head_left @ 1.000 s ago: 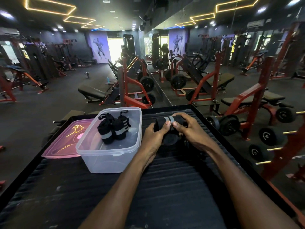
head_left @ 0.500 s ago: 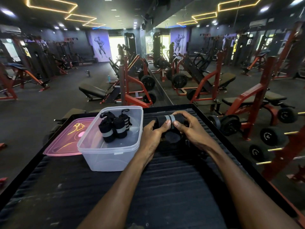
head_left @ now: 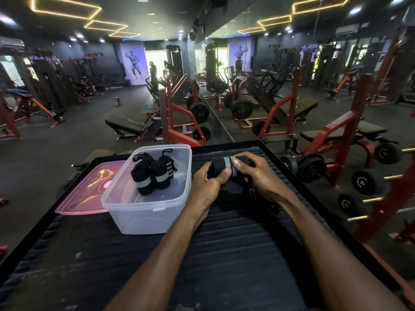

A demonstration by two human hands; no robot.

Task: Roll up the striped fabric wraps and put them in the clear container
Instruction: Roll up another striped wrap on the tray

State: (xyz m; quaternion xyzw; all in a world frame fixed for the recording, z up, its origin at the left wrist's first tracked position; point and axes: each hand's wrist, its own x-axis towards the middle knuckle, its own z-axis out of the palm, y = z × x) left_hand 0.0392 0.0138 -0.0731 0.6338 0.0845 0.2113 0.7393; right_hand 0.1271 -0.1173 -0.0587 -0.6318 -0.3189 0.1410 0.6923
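Note:
A black wrap with a grey stripe (head_left: 225, 163) is held rolled between both hands just above the black ribbed surface (head_left: 235, 254). My left hand (head_left: 207, 184) grips its near left side, thumb on the stripe. My right hand (head_left: 258, 176) pinches it from the right, thumb on top. A loose dark end lies beneath the roll. The clear container (head_left: 143, 209) stands left of my hands with three rolled striped wraps (head_left: 152, 172) upright inside.
A pink lid (head_left: 83, 194) lies flat left of the container. The surface has a raised black rim (head_left: 298, 182). Weight benches, red racks and plates fill the gym floor beyond; a mirror wall runs on the right.
My hands and the roll have barely shifted; the thumbs have pressed a little further over the grey stripe. The container and lid stand where they were.

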